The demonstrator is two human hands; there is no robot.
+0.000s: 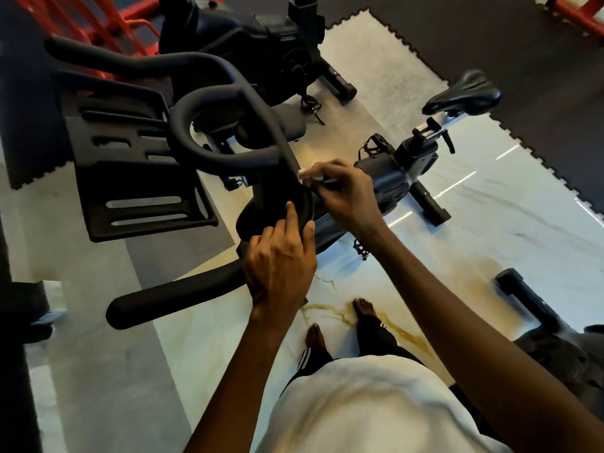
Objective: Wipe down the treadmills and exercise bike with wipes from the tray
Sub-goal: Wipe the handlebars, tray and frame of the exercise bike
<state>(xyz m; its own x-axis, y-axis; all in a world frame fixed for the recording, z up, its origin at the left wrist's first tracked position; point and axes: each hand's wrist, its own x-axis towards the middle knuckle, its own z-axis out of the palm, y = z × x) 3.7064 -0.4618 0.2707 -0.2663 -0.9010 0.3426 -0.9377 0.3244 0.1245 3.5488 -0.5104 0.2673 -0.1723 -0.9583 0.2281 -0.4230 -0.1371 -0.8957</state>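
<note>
The exercise bike stands on the shiny pale floor, near the jagged edge of a dark mat. Its black handlebar is close up at one end of the bike, and its seat is at the far end. The left hand holds the near bend of the handlebar. Its fingers are curled round the bar and one finger lies straight along the top. The right hand is just past it and pinches a small white wipe tight between thumb and fingers. The wipe touches the side of the handlebar, where the bar curves down. A black plate with slots sits by the left side of the handlebar. A second bike stands behind it, and a red frame is at the far left corner of the floor. Two bare feet stand on the floor below the hands.
</note>
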